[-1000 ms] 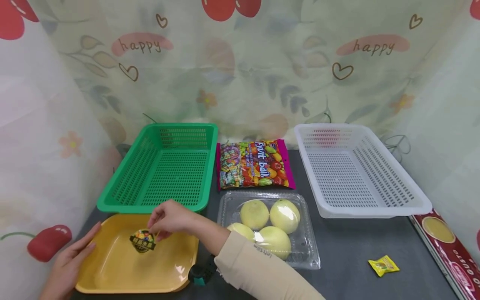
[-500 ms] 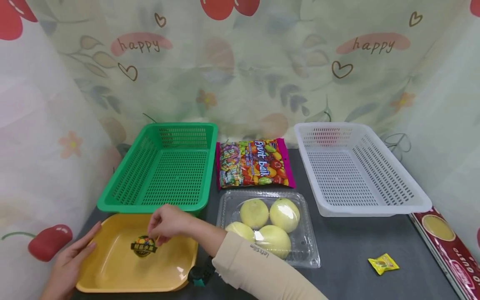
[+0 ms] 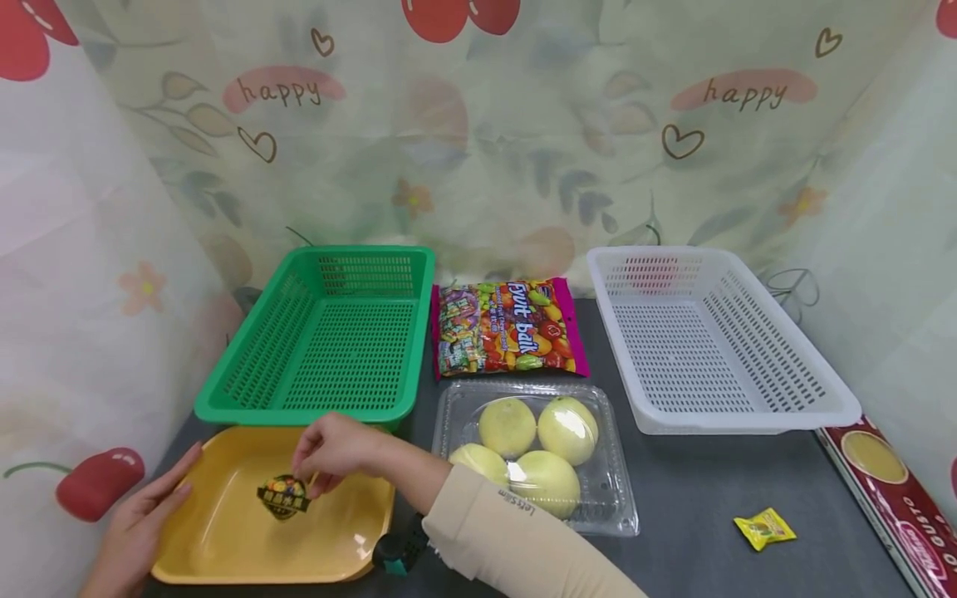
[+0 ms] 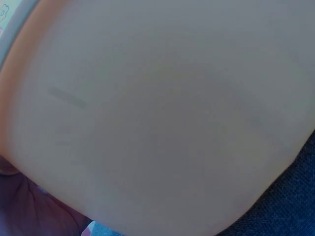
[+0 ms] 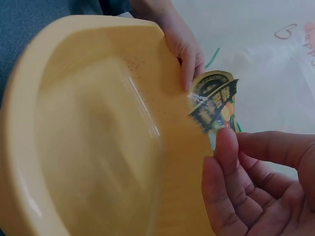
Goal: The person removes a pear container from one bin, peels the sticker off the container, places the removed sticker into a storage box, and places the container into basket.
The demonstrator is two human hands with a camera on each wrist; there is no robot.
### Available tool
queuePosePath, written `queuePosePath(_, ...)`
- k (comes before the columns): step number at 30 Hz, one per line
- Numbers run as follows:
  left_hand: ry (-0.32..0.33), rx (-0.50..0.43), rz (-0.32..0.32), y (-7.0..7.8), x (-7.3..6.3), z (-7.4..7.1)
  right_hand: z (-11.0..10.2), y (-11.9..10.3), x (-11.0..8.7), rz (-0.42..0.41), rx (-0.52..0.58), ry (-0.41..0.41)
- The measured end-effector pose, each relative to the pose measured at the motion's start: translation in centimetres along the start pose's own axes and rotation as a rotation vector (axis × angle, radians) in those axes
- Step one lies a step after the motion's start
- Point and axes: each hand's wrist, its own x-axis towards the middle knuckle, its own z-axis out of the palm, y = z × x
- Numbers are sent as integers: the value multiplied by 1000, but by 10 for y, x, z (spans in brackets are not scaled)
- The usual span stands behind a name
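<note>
My right hand (image 3: pixel 334 455) pinches a fruit-printed sticker (image 3: pixel 282 497) with black and gold lettering between thumb and fingertip. In the head view it is in front of the inside of a yellow plastic basin (image 3: pixel 224 556). The right wrist view shows the sticker (image 5: pixel 212 102) close up, above the basin's edge, its lower end at the fingertips. My left hand (image 3: pixel 138 527) holds the basin by its left rim, thumb on the rim and fingers along the side. A pale outer face of the basin (image 4: pixel 167 123) fills most of the left wrist view.
A green basket (image 3: pixel 419 332) stands behind the basin, a white basket (image 3: pixel 748 419) at the back right. Between them lie a candy bag (image 3: pixel 508 328) and a clear box (image 3: pixel 613 490) of several pale round fruits. A yellow-wrapped candy (image 3: pixel 765 529) and a red box (image 3: pixel 890 498) lie right.
The right hand has moved slightly down and left, with the sticker still pinched; the sticker's tilt shifts a little. The left hand and the basin stay nearly where they were.
</note>
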Motion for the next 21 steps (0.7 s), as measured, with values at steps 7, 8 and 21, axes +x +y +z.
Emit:
queuePosePath(7,8,12,-3,-1,0,-1,4,1,3,39,108,-34)
queuePosePath(8,8,15,-8,-1,0,-1,5,1,3,41,108,-35)
queuePosePath(21,-7,-29,1,0,0,0,2,1,1,27,39,-55)
